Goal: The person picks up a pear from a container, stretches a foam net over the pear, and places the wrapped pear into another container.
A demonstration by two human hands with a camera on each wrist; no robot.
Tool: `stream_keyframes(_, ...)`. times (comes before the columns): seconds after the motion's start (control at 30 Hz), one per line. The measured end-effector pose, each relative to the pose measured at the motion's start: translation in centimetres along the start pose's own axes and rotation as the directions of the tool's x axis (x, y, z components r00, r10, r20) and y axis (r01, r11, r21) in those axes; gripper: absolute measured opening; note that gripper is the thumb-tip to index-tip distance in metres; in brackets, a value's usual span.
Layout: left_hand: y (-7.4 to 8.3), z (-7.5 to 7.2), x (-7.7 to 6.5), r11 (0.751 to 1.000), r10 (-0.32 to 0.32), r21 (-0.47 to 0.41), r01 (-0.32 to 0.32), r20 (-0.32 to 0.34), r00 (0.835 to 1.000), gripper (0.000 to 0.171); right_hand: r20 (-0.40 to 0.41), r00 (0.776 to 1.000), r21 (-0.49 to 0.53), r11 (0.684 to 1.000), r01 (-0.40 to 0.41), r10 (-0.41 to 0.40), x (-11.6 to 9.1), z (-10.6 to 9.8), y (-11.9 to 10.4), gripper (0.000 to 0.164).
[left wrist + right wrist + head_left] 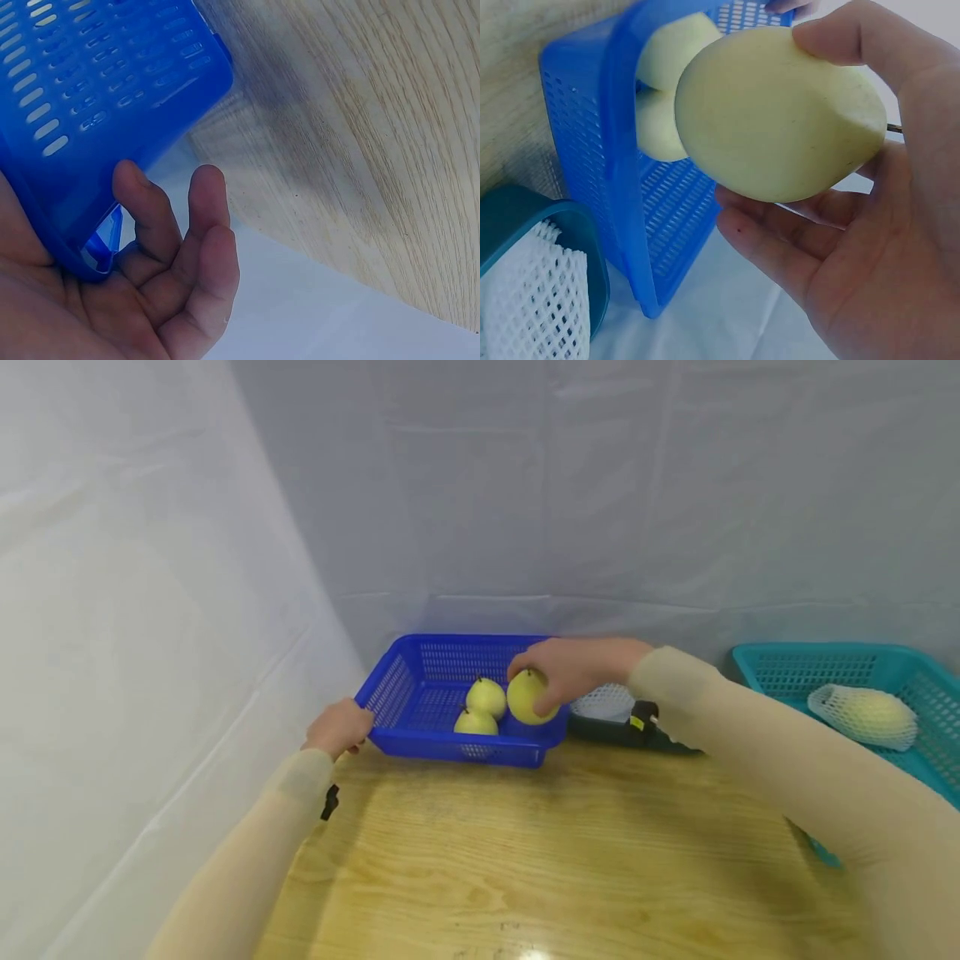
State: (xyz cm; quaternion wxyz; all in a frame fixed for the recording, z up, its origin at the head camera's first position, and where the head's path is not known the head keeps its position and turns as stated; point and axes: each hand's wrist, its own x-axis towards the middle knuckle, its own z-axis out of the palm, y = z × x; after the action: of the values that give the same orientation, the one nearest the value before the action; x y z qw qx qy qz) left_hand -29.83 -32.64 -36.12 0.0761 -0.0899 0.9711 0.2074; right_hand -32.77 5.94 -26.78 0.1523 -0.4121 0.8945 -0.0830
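Note:
A yellow-green pear [530,697] is held in my right hand [573,668], thumb on one side and fingers on the other, over the right end of a blue plastic basket [450,750]. Two more pears [486,697] lie together inside that basket. In the right wrist view the held pear [772,112] fills the grasp, its stem toward the palm. My left hand [339,727] grips the basket's left end. From the left wrist view, the basket rim [82,266] sits in the crook of the left hand [150,277], with several fingers curled up beneath it.
Right of the blue basket is a dark green container [592,292] holding white foam net [544,300], partly behind my right arm. A teal basket [802,652] at the far right holds a net-wrapped fruit [862,717]. White sheeting [480,510] hangs behind the wooden table [525,852].

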Motion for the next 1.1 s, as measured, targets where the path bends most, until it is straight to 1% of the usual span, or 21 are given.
stream_keyframes(0.23, 0.6, -0.1, 0.0, 1.000, -0.003, 0.008, 0.003, 0.007, 1.000, 0.029, -0.063, 0.998, -0.030, 0.999, 0.018, -0.020, -3.9, 0.5, -0.2, 0.062)
stream_keyframes(0.43, 0.3, -0.1, 0.0, 1.000, 0.023, -0.004, -0.023, 0.004, 1.000, 0.031, -0.088, 0.996, 0.003, 1.000, 0.030, -0.029, -7.2, 1.3, -0.5, 0.058)
stream_keyframes(0.53, 0.2, -0.2, 0.0, 1.000, 0.030, -0.005, -0.030, -0.004, 1.000, 0.032, -0.103, 0.994, -0.003, 0.999, 0.044, -0.044, -8.4, 2.1, -0.5, 0.056)
stream_keyframes(0.67, 0.2, -0.2, 0.1, 1.000, 0.027, 0.000, -0.027, 0.008, 1.000, 0.034, -0.131, 0.989, -0.022, 0.997, 0.073, -0.075, -9.8, 3.3, -0.5, 0.055)
stream_keyframes(0.73, 0.2, -0.3, 0.1, 1.000, 0.028, 0.001, -0.028, 0.013, 1.000, 0.035, -0.140, 0.987, -0.018, 0.997, 0.077, -0.078, -10.4, 4.0, -0.4, 0.055)
stream_keyframes(0.9, 0.0, -0.4, 0.3, 1.000, 0.030, -0.006, -0.030, 0.007, 1.000, 0.038, -0.134, 0.990, 0.022, 0.999, 0.041, -0.038, -11.5, 5.7, 0.2, 0.057)
stream_keyframes(1.1, 0.0, -0.4, 0.4, 1.000, 0.021, -0.008, -0.021, 0.006, 1.000, 0.036, -0.095, 0.995, 0.102, 0.995, -0.002, 0.011, -12.4, 8.0, 1.2, 0.061)
